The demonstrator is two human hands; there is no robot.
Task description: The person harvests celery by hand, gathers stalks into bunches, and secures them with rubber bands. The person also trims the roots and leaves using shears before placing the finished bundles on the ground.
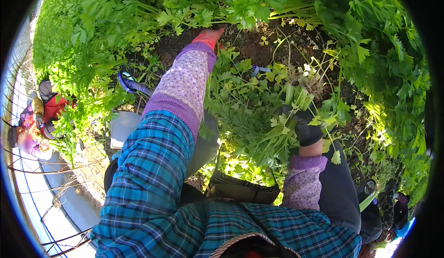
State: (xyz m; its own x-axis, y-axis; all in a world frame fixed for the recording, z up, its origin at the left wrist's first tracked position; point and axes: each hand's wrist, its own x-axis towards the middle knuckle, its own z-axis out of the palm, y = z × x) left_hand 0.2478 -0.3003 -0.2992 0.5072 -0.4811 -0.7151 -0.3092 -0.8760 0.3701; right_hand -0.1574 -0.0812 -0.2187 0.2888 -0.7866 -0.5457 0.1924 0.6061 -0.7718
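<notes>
My left hand [210, 37], in a red-orange glove, reaches to the base of the standing celery plants [222, 1] ahead. Leaves and shadow hide its fingertips, so its grip does not show. In a black glove, my right hand [307, 128] is closed around a bunch of celery stalks [295, 98]. The pale butt ends point away from me, and the leafy tops droop to the left of the wrist. Beneath and between my hands lies a heap of cut celery leaves [242, 102]. Tangled roots [312, 84] lie just beyond the held stalks.
A blue-purple looped object [130, 81] lies left of my forearm, with a grey container [123, 128] below it. A small blue strip [260, 70] rests among leaves. A dark bag [242, 188] sits between my legs. Another person [38, 119] is at far left, near the greenhouse frame [41, 171].
</notes>
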